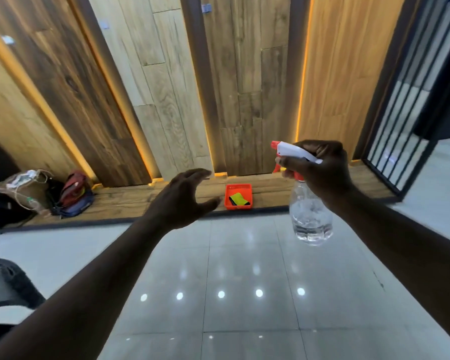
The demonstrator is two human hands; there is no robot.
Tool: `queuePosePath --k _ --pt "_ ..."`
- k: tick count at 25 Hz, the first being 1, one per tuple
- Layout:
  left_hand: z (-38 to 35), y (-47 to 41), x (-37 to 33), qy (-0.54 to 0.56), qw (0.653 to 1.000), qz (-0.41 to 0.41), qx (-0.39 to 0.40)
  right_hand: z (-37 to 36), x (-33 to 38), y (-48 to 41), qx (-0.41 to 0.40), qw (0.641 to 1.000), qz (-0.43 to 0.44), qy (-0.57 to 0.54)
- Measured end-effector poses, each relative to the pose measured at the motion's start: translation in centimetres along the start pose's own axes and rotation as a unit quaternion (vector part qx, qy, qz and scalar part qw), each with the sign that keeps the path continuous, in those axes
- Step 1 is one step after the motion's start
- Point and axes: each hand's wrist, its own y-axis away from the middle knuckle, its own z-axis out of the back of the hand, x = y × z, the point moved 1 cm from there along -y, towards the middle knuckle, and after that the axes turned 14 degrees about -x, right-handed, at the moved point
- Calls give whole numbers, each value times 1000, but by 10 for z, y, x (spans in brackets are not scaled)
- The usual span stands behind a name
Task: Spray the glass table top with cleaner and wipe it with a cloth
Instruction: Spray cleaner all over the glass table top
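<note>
My right hand (320,170) grips the neck and white trigger head of a clear spray bottle (309,219), held up in the air with its red nozzle pointing left. The bottle holds a little clear liquid. My left hand (185,198) hovers empty beside it, fingers spread and curled. Straight ahead on a low wooden ledge sits an orange tray (244,189) with a yellow and black cloth (239,199) inside. No glass table top is in view.
Glossy grey floor tiles (231,281) lie below my arms. Bags (73,196) rest on the wooden ledge (130,201) at the left. Tall wood-look panels (166,87) stand behind. A dark chair (8,284) is at the lower left, a black barred partition (411,131) at the right.
</note>
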Motion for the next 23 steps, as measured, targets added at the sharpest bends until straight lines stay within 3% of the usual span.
queuePosePath --k 4,14,18,23 --pt "-27 -69 28 5 999 35 -8 -41 -50 -85 29 999 15 29" --pt "-131 -319 160 29 998 45 -19 -180 -159 -295 50 980 167 97" --pt "-174 -420 193 50 998 38 2 -222 -209 -365 34 986 138 86" --pt "-244 -518 235 44 998 43 26 -274 -297 -430 69 990 107 68"
